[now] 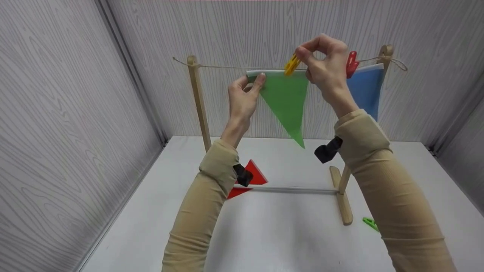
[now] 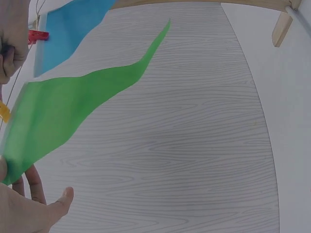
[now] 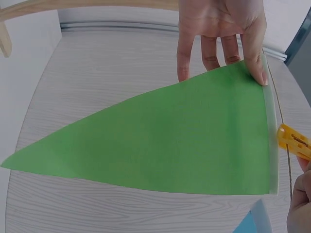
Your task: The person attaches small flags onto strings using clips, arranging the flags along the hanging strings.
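A green triangular pennant with a white top hem hangs point down just below a thin string. My left hand pinches its upper left corner between thumb and fingers. My right hand holds a yellow clothespin by thumb and fingertips, tilted over the hem's right half. In the right wrist view the clothespin crosses the string, its tip beside the hem; whether it grips the cloth I cannot tell. A blue pennant hangs to the right, with a red clothespin at its top edge.
Wooden posts hold up the string, joined low down by a pale rod. Red cloth pieces lie on the white table, partly behind my left sleeve. A green clothespin lies by my right forearm.
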A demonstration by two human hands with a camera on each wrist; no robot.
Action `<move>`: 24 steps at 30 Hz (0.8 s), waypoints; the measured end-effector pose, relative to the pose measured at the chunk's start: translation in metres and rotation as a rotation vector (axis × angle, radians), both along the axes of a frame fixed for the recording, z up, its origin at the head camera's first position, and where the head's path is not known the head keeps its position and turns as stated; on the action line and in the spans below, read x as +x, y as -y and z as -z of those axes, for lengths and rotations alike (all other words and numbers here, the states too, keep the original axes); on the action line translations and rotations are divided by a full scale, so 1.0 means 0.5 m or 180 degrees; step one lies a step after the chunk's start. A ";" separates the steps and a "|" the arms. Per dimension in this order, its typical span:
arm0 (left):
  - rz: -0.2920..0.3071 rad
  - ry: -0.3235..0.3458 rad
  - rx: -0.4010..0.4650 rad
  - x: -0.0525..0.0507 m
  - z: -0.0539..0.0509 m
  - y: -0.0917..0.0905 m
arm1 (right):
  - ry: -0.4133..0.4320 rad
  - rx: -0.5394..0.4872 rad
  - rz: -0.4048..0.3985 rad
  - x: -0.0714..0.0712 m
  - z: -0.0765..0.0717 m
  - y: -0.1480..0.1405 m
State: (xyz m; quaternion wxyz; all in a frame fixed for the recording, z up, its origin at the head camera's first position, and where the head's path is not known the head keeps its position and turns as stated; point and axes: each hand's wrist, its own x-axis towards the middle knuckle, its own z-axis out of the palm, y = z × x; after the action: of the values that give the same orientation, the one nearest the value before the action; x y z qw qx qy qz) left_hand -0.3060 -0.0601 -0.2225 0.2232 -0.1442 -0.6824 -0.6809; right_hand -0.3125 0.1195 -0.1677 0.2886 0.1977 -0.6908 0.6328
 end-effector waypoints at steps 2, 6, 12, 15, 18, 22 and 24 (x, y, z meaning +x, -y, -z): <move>0.0015 -0.0003 0.0001 0.000 -0.001 0.000 | -0.0026 0.0043 0.0055 0.000 0.000 0.002; 0.0030 -0.0010 -0.0034 0.001 -0.003 -0.001 | -0.0115 0.0131 0.0139 0.001 0.001 0.007; 0.0048 -0.0039 -0.0031 0.003 -0.005 -0.002 | -0.0186 0.0211 0.0189 0.001 0.004 0.013; 0.0057 -0.0037 -0.0005 0.003 -0.006 -0.003 | -0.0163 0.0222 0.0203 0.001 0.005 0.015; 0.0058 -0.0034 0.0010 0.003 -0.008 -0.004 | -0.0144 0.0230 0.0210 0.001 0.005 0.017; 0.0051 -0.0021 0.0017 0.003 -0.010 -0.006 | -0.0186 0.0284 0.0217 0.002 0.005 0.018; 0.0051 -0.0021 0.0022 0.003 -0.010 -0.006 | -0.0202 0.0326 0.0238 0.002 0.005 0.018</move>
State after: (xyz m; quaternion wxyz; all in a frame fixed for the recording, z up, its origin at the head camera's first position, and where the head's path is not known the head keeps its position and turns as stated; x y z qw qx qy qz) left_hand -0.3042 -0.0568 -0.2175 0.2205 -0.1511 -0.6782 -0.6846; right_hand -0.3114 0.1104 -0.1700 0.3233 0.2062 -0.7196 0.5788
